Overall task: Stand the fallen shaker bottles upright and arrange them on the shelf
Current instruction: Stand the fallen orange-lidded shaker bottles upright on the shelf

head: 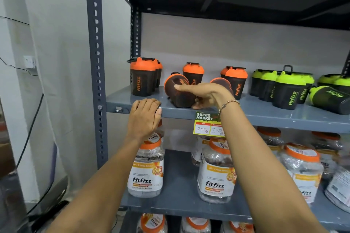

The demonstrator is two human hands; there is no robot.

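Note:
A fallen orange-lidded shaker bottle (178,91) lies tilted on the grey shelf (265,113), its base toward me. My right hand (206,94) is wrapped around it, thumb over the top. A second fallen orange shaker (221,82) lies just behind that hand, mostly hidden. My left hand (144,114) rests on the shelf's front edge and holds nothing, fingers curled over the lip. Upright orange shakers stand at the left (143,76), middle (193,72) and right (236,81). Further right stand green-lidded shakers (287,91), and one green shaker (329,100) lies on its side.
A yellow price tag (205,125) hangs from the shelf edge. Clear jars with orange lids (147,168) fill the shelf below. A slotted steel upright (96,62) frames the left side, with a white wall and black cable beyond it.

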